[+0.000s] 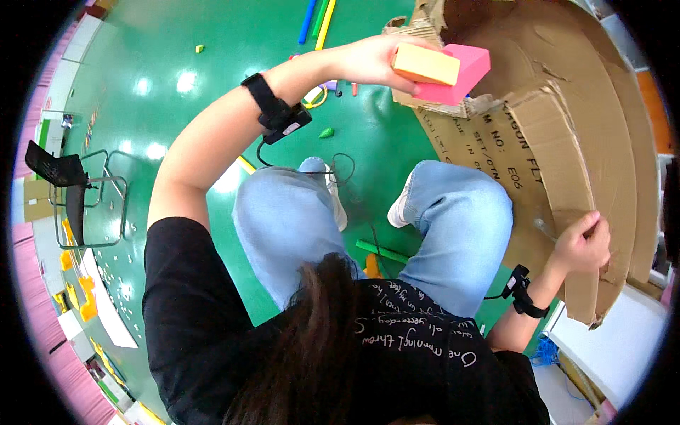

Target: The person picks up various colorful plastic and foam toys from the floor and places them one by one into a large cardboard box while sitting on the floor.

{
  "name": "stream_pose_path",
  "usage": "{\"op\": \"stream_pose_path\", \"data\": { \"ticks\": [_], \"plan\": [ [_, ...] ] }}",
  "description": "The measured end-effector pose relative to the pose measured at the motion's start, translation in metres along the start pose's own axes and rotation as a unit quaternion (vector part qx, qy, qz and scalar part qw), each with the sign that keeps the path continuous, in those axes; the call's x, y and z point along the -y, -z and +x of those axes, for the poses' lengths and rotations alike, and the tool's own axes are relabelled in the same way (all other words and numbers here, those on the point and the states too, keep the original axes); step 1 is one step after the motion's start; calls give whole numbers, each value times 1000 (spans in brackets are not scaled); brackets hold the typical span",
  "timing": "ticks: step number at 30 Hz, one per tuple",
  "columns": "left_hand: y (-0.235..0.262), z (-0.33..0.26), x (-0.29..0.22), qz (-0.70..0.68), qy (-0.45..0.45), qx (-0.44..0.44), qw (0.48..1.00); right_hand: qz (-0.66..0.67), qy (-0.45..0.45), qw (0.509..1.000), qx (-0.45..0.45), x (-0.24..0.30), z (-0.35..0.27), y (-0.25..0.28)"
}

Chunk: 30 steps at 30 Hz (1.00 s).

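Note:
My left hand is stretched far forward and closed on two blocks, a yellow-orange one and a pink one. They are above the torn edge of a large brown cardboard box. My right hand is closed around the edge of the box's upright flap, on my right side. Most of the inside of the box is hidden by its walls and the blocks. A black strap with a small device sits on each of my forearms.
On the green floor lie blue, green and yellow sticks, a small green cone and a green bar. A black chair stands left. A white box is at lower right. Thin cables hang near my knees.

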<state>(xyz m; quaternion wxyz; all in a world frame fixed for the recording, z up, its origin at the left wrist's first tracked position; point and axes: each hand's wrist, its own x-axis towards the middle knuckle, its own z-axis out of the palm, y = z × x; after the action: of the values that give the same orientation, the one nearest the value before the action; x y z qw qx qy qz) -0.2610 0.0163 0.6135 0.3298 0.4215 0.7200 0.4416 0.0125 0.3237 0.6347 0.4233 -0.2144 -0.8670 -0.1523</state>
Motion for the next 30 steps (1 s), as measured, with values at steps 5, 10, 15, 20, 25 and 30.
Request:
{"op": "stream_pose_path", "data": {
  "ticks": [5, 10, 15, 20, 25, 30],
  "plan": [
    [-18, 79, -14, -83, -25, -43, 995, -9, -26, 999, 28, 9, 3, 1],
    [-31, 147, 39, -19, 21, -122, 992, 24, -13, 999, 30, 16, 4, 0],
    [-57, 159, 66, -66, 59, -201, 976, 34, -7, 999, 35, 22, 7, 12],
    [-62, 147, 79, 54, 59, -209, 975, 39, -9, 999, 11, 25, 16, 22],
    [-77, 138, 77, -163, -51, -244, 955, 22, 10, 1000, -8, 16, 13, 23],
    [-75, 92, 100, -60, -25, -366, 928, 17, 24, 1000, 2, 7, 10, 22]
  ]
}}
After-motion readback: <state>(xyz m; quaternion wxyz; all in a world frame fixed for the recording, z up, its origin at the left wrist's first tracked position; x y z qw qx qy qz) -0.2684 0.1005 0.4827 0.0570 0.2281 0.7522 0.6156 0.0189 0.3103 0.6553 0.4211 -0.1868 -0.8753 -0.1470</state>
